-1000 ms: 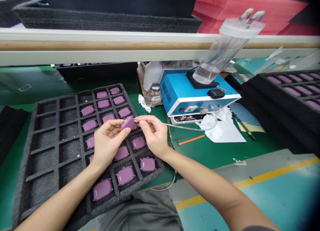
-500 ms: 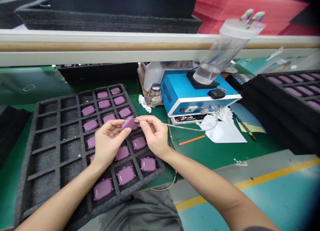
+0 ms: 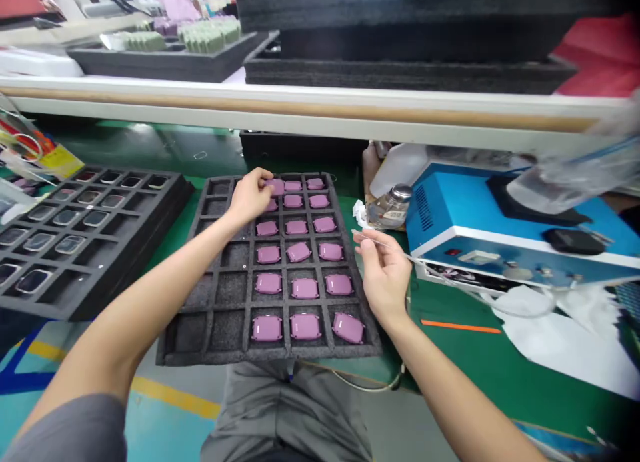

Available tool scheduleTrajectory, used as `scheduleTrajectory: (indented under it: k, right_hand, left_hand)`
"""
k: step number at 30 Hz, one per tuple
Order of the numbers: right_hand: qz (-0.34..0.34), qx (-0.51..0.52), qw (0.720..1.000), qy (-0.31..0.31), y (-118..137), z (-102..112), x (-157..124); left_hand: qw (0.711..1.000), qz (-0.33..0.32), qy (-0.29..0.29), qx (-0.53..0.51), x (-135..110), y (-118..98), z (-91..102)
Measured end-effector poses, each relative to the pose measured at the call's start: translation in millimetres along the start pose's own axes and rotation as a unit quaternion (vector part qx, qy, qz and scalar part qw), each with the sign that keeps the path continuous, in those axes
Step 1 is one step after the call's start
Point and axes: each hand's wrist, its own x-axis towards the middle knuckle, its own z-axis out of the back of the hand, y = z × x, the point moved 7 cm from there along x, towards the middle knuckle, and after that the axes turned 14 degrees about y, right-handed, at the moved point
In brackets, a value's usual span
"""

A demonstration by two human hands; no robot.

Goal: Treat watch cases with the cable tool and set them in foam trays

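At the back of the black foam tray (image 3: 229,290), my left hand (image 3: 250,197) pinches a purple watch case (image 3: 275,186) over one of the compartments. Whether that case rests on the bottom is hidden. More purple watch cases (image 3: 305,288) lie singly in the compartments of the tray's three right columns. Beyond the tray's right edge, my right hand (image 3: 385,270) is closed around a thin clear tube (image 3: 373,239), its tip poking out past the fingertips toward the tray. The tube trails off to the right.
To the right stands a blue machine (image 3: 440,209) bearing a clear cylinder (image 3: 543,185). A glass bottle (image 3: 393,207) sits beside it. An orange strip (image 3: 460,326) and white paper (image 3: 565,342) lie in front. Another foam tray (image 3: 130,249) holds watch faces at left. A shelf edge (image 3: 310,119) spans above.
My hands have separated. The left carried a watch case away from the tube tip to the tray's back row, while the right kept the tube. The view swung left, revealing the second tray.
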Motion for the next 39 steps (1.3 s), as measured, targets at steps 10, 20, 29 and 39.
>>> scheduleTrajectory:
  k: [10,20,29,39]
  right_hand:
    - [-0.093,-0.098,0.986,0.100,-32.3,-6.8,8.7]
    - [-0.261,-0.027,0.951,0.165,-47.5,-19.1,2.2]
    - [-0.313,0.199,0.897,0.241,12.9,-60.3,-49.8]
    - [-0.283,0.244,0.911,0.177,34.0,-39.2,-85.9]
  left_hand:
    - [0.994,0.067,0.007,0.085,5.6,31.4,7.3]
    - [0.955,0.284,0.008,-0.091,-205.6,135.2,56.6]
    - [0.891,0.251,0.051,-0.375,-252.0,111.6,60.9]
    - [0.956,0.184,0.039,-0.226,-279.4,97.5,97.5]
